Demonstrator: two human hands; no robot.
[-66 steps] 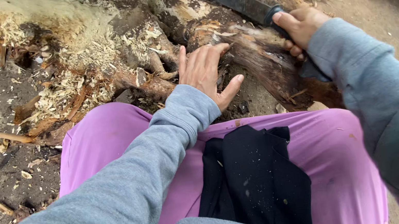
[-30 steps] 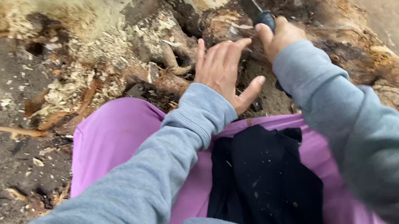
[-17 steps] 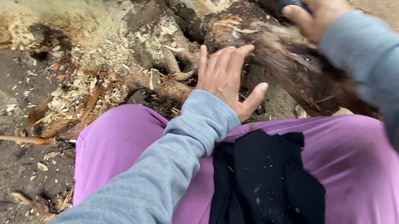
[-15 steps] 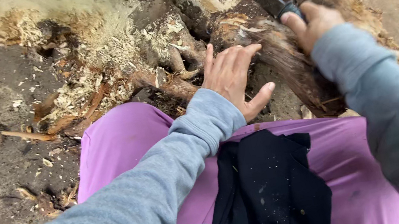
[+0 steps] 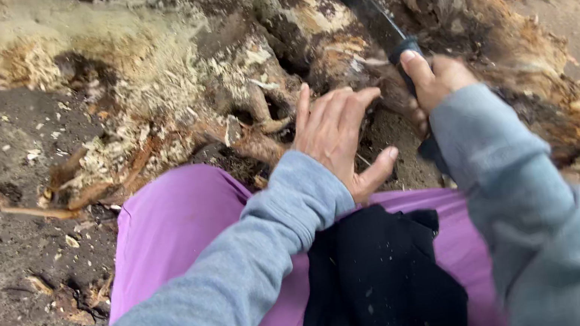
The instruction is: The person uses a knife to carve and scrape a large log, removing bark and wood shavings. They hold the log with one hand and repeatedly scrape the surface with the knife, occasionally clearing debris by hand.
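Note:
My right hand (image 5: 437,82) grips the black handle of a long dark knife (image 5: 378,22), whose blade lies against the rough brown tree root (image 5: 333,36) in front of me. My left hand (image 5: 336,137) is spread flat, fingers apart, pressing on the root just left of the knife hand. Both arms wear grey sleeves. My knees in purple trousers (image 5: 178,224) sit below the hands, with a black cloth (image 5: 379,286) on my lap.
Pale wood chips and shavings (image 5: 146,107) cover the stump and ground at the upper left. Dark soil (image 5: 1,256) with scattered splinters lies on the left. More root and bark (image 5: 579,122) runs down the right side.
My right hand has swung the knife up and back down onto the root, ending close beside my left hand. The left hand has stayed flat on the root.

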